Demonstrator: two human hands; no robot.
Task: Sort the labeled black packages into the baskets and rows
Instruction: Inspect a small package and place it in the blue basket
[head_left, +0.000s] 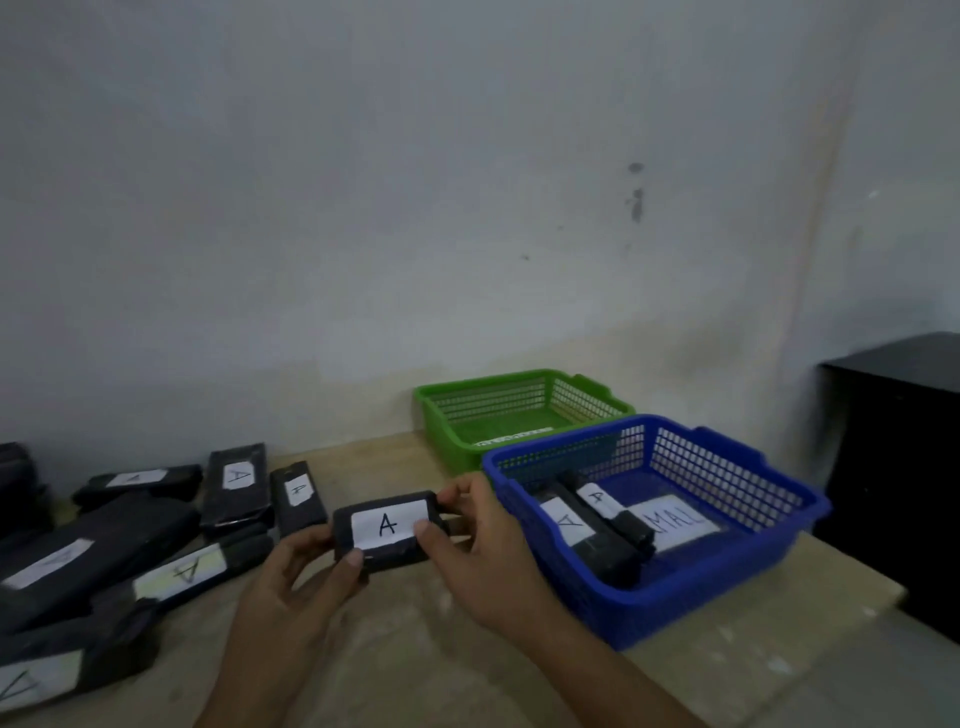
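Small "A" package (387, 529) pinched between left hand (306, 577) and right hand (478, 540), fingers curled on ends; best carried level toward blue basket (737, 566) at three o'clock.

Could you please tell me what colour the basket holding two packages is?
The basket is blue; head view.

- Small rectangular black plastic-wrapped package (387, 530): black all over, white label, black "A".
- Blue plastic lattice basket (727, 470): solid blue, grid of small holes in the walls.
- Green plastic lattice basket (493, 400): bright green, same grid.
- Pale wooden table (415, 649): light beige, faintly mottled.
- Painted wall (467, 208): grey-white, a few dark spots.
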